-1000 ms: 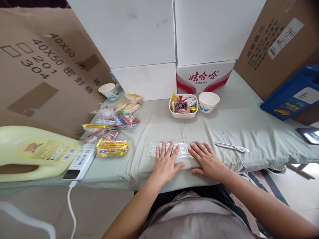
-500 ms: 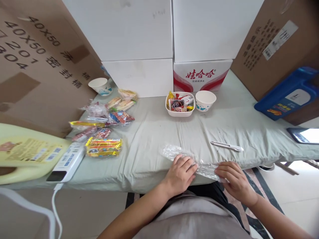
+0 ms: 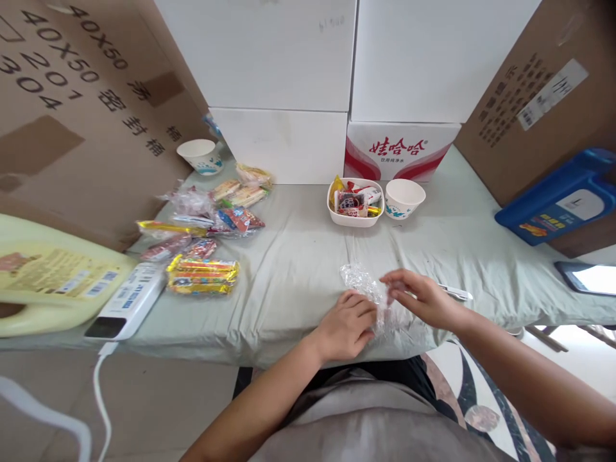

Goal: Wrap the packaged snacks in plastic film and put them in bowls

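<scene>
A crumpled clear plastic bag (image 3: 362,282) lies near the front edge of the grey-green cloth-covered table (image 3: 298,256). My left hand (image 3: 347,324) grips its near end with closed fingers. My right hand (image 3: 419,298) pinches the bag's right side, fingers curled round the film. Behind my right hand a white pen-like tool (image 3: 457,293) lies on the cloth, partly hidden by the hand.
A white tray of wrapped snacks (image 3: 355,204) and a paper cup (image 3: 404,197) stand mid-table. Loose snack packets (image 3: 202,274) lie at left, with a power strip (image 3: 126,301), a yellow jug (image 3: 48,282) and another cup (image 3: 199,156). Cartons wall the back; a blue box (image 3: 558,204) and a phone (image 3: 590,277) sit at right.
The bag lay flat under both open palms a second ago. Both hands have since gathered it up; it is now bunched between them, and my right hand has moved up and left.
</scene>
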Tool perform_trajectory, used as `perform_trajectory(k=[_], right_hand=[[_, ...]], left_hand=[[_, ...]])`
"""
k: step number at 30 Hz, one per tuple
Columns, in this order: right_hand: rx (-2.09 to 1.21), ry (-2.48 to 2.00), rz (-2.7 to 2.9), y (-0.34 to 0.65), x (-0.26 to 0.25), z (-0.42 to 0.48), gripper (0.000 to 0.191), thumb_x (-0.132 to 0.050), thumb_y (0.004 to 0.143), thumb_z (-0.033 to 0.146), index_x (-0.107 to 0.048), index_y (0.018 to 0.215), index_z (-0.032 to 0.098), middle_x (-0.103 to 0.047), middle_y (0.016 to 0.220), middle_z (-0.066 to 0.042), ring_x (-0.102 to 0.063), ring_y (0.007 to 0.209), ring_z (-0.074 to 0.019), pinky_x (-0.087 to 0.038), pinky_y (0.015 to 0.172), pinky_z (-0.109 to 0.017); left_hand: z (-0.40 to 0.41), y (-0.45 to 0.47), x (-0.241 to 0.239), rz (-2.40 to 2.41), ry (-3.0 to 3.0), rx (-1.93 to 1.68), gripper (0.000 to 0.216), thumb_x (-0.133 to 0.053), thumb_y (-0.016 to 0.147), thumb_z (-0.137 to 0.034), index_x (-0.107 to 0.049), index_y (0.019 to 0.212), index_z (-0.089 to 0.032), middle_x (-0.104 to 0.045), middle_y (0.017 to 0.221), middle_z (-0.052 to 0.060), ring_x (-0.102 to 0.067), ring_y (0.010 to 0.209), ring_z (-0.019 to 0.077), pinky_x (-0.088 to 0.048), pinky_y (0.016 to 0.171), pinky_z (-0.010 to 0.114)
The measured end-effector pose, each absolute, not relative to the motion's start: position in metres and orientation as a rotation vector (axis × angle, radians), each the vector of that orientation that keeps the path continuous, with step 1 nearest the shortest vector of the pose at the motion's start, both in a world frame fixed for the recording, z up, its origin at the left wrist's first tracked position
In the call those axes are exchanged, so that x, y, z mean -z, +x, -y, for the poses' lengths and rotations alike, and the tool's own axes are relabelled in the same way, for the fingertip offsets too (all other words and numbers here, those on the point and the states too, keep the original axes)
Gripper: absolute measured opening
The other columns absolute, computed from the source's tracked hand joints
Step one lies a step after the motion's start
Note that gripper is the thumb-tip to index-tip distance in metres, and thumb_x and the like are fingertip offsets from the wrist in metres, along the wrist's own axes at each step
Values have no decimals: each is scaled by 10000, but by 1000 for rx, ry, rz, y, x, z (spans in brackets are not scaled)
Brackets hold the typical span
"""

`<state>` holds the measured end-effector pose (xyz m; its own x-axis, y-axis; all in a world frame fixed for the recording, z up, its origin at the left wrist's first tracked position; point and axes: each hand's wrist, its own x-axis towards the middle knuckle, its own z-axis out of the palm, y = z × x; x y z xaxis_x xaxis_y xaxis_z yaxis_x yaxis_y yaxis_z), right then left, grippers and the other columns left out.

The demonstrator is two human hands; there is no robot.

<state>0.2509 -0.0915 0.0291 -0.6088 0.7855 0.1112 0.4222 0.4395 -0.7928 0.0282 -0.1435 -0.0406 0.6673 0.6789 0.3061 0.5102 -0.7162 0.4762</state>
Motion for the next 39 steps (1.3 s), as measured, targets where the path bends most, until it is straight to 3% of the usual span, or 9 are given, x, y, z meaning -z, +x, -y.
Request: perform_trajectory(k=[3, 7, 12, 17, 22, 25, 31, 35, 39], right_hand=[[-1096, -1090, 2136, 218, -5, 57, 299, -490, 887, 241, -549, 1175, 186, -673, 832, -17, -631, 640, -120, -535, 659, -280], [-880, -1200, 2173, 189, 29, 37, 331, -515, 836, 192, -573, 1162, 181, -643, 766, 3, -607, 653, -136, -513, 667, -284], [-482, -1178, 2307, 182, 48, 47, 311, -477, 900, 232, -571, 1194, 191, -671, 990, -81, -647, 844, -191, -515, 765, -329], [-397, -1180, 2361, 182, 47, 52, 305, -469, 925, 248, -557, 1212, 195, -666, 1022, -82, -648, 842, -191, -507, 747, -312], [-299, -1188, 2405, 179, 48, 52, 305, -443, 938, 243, -552, 1217, 182, -645, 1027, -91, -636, 855, -202, -504, 730, -312], [-141, -1260, 2356, 184, 44, 47, 308, -459, 941, 281, -561, 1206, 161, -611, 1113, -144, -593, 996, -262, -498, 839, -386], [49, -1230, 2285, 218, 28, 63, 285, -474, 949, 303, -598, 1153, 146, -566, 1254, -182, -483, 1219, -314, -416, 998, -500], [-46, -774, 2696, 239, 36, 118, 542, -546, 911, 473, -504, 1331, 134, -511, 1398, -155, -377, 1361, -308, -352, 1089, -504], [-29, -813, 2688, 247, 49, 159, 430, -473, 936, 149, -480, 1365, 126, -532, 1399, -129, -382, 1374, -252, -386, 1071, -435]], left_hand=[[140, 26, 39, -953, 2391, -749, 389, -628, 800, -257, -550, 1173, -176, -653, 1090, 99, -570, 1093, 251, -364, 1073, 461], [138, 26, 40, -929, 2324, -817, 265, -560, 824, -236, -579, 1085, -203, -668, 1042, 81, -587, 1043, 244, -410, 1025, 462], [144, 28, 43, -926, 2333, -928, 107, -538, 835, -239, -615, 897, -199, -657, 919, 74, -586, 953, 228, -458, 962, 449], [141, 27, 36, -1152, 2255, -1285, 146, -450, 909, -227, -588, 880, -189, -619, 847, 76, -568, 878, 210, -500, 837, 408], [118, 22, 36, -1389, 2396, -1078, 122, -530, 893, -240, -611, 823, -182, -637, 931, 85, -567, 976, 248, -468, 879, 444], [111, 21, 42, -1516, 2412, -953, 69, -600, 841, -191, -616, 774, -187, -635, 929, 69, -565, 993, 249, -452, 906, 447], [114, 20, 44, -1534, 2415, -896, 50, -622, 836, -191, -642, 876, -167, -641, 1020, 81, -553, 1015, 244, -436, 924, 428], [115, 20, 43, -1518, 2486, -784, 286, -523, 909, -194, -605, 1183, -191, -592, 1300, 80, -511, 1135, 262, -394, 969, 457], [116, 22, 42, -1402, 2558, -652, 296, -530, 930, -287, -607, 1212, -235, -598, 1323, 48, -509, 1130, 253, -397, 933, 446]])
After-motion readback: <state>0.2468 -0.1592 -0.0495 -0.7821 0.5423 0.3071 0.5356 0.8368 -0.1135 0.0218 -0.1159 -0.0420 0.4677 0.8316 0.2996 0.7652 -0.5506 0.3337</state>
